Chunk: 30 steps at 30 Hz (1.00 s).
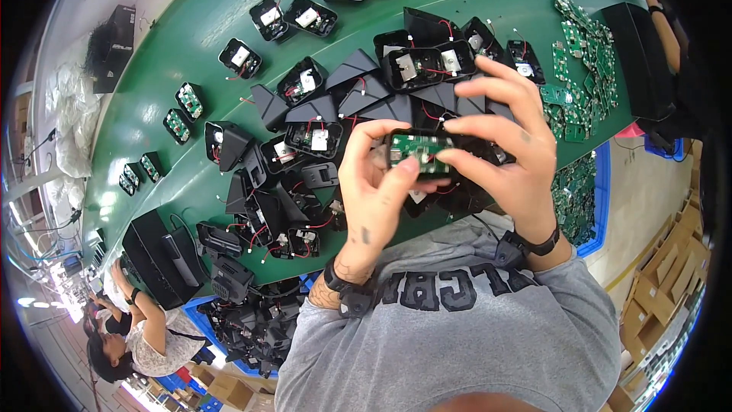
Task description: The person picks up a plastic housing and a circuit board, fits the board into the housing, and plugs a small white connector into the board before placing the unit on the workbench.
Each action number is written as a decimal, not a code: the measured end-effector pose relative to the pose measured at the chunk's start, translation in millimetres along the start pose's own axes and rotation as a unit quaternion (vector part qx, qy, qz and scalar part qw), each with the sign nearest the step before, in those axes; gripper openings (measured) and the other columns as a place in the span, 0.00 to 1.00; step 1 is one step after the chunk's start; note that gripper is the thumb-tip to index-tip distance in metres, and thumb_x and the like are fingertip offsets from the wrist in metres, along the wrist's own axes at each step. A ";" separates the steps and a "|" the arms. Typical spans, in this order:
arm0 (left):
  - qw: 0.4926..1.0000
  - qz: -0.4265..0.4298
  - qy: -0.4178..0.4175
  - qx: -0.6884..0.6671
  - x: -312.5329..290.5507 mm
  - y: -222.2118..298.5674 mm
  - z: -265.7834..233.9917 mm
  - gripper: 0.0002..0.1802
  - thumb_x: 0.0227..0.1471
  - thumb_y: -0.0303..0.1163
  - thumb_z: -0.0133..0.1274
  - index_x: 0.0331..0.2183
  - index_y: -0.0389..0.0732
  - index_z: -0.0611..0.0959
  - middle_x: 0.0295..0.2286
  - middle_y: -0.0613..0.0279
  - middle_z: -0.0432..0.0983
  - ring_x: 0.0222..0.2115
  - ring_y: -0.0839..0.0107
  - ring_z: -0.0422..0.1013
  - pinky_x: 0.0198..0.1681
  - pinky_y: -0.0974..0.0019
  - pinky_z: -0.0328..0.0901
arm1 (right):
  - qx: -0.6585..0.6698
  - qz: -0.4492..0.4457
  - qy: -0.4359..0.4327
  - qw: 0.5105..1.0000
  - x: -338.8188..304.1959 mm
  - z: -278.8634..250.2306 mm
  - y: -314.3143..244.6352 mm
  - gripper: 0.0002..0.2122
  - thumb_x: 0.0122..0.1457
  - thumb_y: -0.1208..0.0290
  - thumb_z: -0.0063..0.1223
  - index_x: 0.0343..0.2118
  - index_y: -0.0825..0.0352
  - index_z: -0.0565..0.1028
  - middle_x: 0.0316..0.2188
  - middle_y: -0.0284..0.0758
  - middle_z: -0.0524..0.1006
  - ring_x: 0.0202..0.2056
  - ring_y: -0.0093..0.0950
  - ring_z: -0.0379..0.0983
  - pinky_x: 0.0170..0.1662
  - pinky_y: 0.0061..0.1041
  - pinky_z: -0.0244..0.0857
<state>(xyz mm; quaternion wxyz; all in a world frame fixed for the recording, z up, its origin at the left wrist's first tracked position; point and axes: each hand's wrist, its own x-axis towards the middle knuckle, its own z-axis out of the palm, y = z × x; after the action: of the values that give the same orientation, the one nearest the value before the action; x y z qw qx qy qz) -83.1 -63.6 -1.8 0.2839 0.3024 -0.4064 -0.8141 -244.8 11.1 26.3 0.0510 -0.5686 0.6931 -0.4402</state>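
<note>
My left hand (367, 197) holds a small black plastic housing (391, 140) in front of my chest. Its thumb presses on a green circuit board (412, 145) that sits in the housing's open side. At the right end of the housing is my right hand (509, 141), its fingers spread and its thumb tip by the edge of the board. Whether that thumb touches the board is hard to tell. Just beyond both hands lie many black housings (368, 95) in a heap, several with a white block and red wires inside.
Loose green circuit boards (583, 69) are piled at the right, beside a black box (639, 61). Blue bins (602, 198) stand below the green table (206, 38). Housings with boards (178, 126) sit at the left. A co-worker (145, 336) is at the lower left; another person's arm (662, 23) shows at the upper right.
</note>
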 end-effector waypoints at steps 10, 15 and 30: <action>0.993 -0.090 -0.067 0.023 7.3 12.7 -9.5 0.17 0.45 0.30 0.46 0.37 0.30 0.73 0.27 0.56 0.75 0.23 0.71 0.74 0.21 0.70 0.73 | -0.003 -0.288 -0.113 0.951 8.7 -20.8 6.3 0.09 0.40 0.71 0.59 0.29 0.58 0.80 0.30 0.27 0.77 0.41 0.32 0.75 0.51 0.44 0.64; 0.995 -0.083 -0.046 0.018 4.2 15.3 -5.5 0.14 0.48 0.25 0.48 0.39 0.32 0.72 0.29 0.58 0.74 0.27 0.75 0.74 0.23 0.72 0.73 | -0.019 -0.261 -0.097 0.960 9.0 -9.1 2.8 0.10 0.38 0.73 0.62 0.27 0.61 0.77 0.27 0.28 0.75 0.41 0.32 0.72 0.50 0.42 0.63; 0.953 0.181 0.110 0.219 -12.8 0.9 15.1 0.19 0.46 0.20 0.55 0.43 0.35 0.71 0.30 0.63 0.76 0.27 0.83 0.71 0.29 0.78 0.68 | -0.091 -0.129 -0.040 0.987 -24.9 16.1 -29.4 0.15 0.41 0.79 0.56 0.36 0.74 0.75 0.33 0.38 0.72 0.41 0.36 0.69 0.45 0.37 0.63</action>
<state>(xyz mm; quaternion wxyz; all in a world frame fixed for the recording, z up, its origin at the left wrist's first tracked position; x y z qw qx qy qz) -85.4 -47.6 9.6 0.3958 0.3659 -0.5891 -0.6020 -205.1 24.0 25.5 -0.0307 -0.6728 0.6484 -0.3549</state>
